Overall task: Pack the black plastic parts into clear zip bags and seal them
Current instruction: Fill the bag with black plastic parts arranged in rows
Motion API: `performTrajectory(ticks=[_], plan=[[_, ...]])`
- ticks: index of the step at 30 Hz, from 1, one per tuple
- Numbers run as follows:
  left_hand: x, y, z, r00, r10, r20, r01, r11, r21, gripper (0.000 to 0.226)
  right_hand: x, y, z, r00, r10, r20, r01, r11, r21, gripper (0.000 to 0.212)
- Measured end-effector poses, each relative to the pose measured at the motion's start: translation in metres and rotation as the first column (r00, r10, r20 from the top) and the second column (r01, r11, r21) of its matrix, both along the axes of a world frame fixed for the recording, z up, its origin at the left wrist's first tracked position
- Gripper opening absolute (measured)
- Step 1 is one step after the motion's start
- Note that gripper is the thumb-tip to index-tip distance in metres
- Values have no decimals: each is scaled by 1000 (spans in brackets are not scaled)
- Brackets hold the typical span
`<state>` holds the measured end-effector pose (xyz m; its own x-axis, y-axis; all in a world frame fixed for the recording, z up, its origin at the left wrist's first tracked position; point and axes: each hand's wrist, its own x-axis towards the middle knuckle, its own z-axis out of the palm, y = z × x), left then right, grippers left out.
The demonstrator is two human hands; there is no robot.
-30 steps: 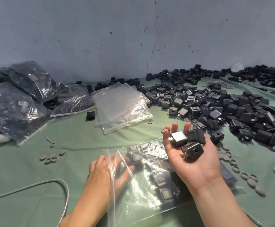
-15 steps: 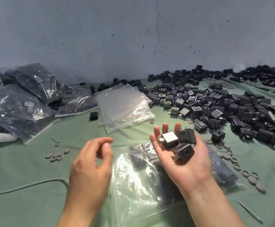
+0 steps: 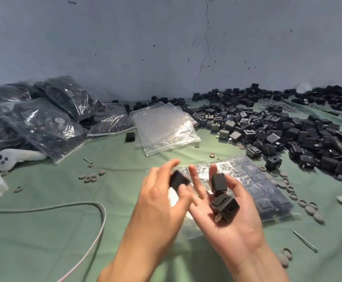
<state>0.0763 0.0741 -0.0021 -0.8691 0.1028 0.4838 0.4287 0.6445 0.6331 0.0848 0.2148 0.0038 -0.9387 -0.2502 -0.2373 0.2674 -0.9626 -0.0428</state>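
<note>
Several filled bags [image 3: 44, 123] lie at the left of the counter [image 3: 44, 231], while a large heap of loose parts [image 3: 288, 135] and a stack of empty bags [image 3: 164, 127] await packing, so we judge the task well short of done. The left hand [image 3: 157, 200] pinches one black part [image 3: 179, 180]. The right hand [image 3: 239, 235], palm up with fingers spread, carries two more parts [image 3: 225, 207] above the partly loaded zip bag [image 3: 267, 192], whose seal we take to be open, though glare leaves this uncertain.
</note>
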Motion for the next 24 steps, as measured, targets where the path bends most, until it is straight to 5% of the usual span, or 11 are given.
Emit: performTrajectory(ticks=[5, 10, 15, 17, 24], plan=[[1, -54, -15, 928, 266, 259, -326, 918, 227, 22, 11, 12, 0, 985, -137, 104, 146, 985, -87, 37], [5, -55, -38, 917, 143, 372, -212, 965, 153, 23, 12, 23, 8, 972, -213, 99, 219, 975, -47, 29], [-2, -46, -42, 937, 24, 350, -144, 936, 322, 14, 10, 26, 8, 961, -256, 108, 264, 962, -71, 47], [-3, -44, -42, 937, -23, 348, -100, 939, 329, 18, 11, 27, 10, 963, -249, 103, 256, 965, -55, 38], [-7, -56, -55, 944, 171, 284, -101, 965, -244, 52, 11, 37, 16, 966, -248, 65, 251, 968, -30, 21]])
